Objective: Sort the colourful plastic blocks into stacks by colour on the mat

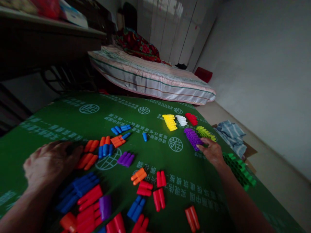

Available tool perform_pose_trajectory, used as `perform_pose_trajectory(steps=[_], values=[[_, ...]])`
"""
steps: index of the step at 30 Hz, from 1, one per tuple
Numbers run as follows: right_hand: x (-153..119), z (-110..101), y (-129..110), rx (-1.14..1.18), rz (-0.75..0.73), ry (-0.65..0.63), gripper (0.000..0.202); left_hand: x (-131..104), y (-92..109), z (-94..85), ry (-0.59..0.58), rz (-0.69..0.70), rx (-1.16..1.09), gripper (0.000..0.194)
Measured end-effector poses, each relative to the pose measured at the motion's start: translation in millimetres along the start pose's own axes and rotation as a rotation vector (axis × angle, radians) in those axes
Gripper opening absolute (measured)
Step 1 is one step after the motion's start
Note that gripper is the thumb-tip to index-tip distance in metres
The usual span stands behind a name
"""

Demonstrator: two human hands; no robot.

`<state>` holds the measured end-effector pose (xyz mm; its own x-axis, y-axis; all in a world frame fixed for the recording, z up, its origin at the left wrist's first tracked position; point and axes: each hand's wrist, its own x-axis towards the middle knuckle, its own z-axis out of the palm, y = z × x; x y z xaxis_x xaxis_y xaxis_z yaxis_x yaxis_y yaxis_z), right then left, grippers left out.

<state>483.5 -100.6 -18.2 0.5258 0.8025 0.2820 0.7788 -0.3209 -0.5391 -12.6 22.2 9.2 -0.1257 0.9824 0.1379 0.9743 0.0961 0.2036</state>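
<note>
My right hand (pixel 212 151) grips the near end of a row of joined purple plastic building pieces (pixel 192 139), fingers closed on it. On the left, my left hand (pixel 52 161) rests low over the table, slightly blurred, its thumb and forefinger apart. Its thumb is beside orange bullet-shaped pieces (pixel 86 161), and I cannot tell whether it presses on them. Blue-and-orange pieces (pixel 105 147) lie just beyond. Around the purple row are joined yellow (pixel 170 122), white (pixel 181 120), red (pixel 191 118) and lime-green (pixel 206 133) rows. A larger green stack (pixel 239 170) lies by my right forearm.
The green printed table (pixel 150 155) carries several loose pieces: purple (pixel 125 159), red (pixel 159 199), blue (pixel 136 208) and orange (pixel 139 176). A heap of red pieces (pixel 88 216) lies nearest me. Beyond are a bed (pixel 155 79) and, right, cloth (pixel 230 134) on cardboard.
</note>
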Motion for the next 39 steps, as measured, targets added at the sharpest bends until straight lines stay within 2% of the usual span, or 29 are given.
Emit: perform_pose_trajectory(steps=[3, 8, 20, 25, 29, 35, 39], values=[[-1, 0, 1, 0.01, 0.004, -0.004, 0.044, 0, 3, -1.6, -0.056, -0.038, 0.066, 0.081], [-3, -4, -2, 0.002, 0.006, 0.012, 0.047, 0, 5, -3.0, -0.065, -0.035, 0.08, 0.082], [0, -20, -1, 0.103, 0.004, 0.17, 0.043, 2, 6, -3.5, -0.079, -0.063, 0.092, 0.078], [-18, -18, -26, 0.198, -0.07, 0.183, 0.039, 2, 7, -4.0, -0.063, -0.043, 0.086, 0.076], [-43, -6, -65, 0.24, -0.207, 0.051, 0.028, 4, 5, -0.8, -0.08, -0.075, 0.094, 0.073], [-86, 13, -128, 0.3, -0.429, -0.355, 0.018, 1, 1, 4.4, -0.052, -0.061, 0.03, 0.069], [-100, 15, -153, 0.241, -0.53, -0.543, 0.019, -7, 5, 1.8, 0.006, -0.044, -0.053, 0.064]])
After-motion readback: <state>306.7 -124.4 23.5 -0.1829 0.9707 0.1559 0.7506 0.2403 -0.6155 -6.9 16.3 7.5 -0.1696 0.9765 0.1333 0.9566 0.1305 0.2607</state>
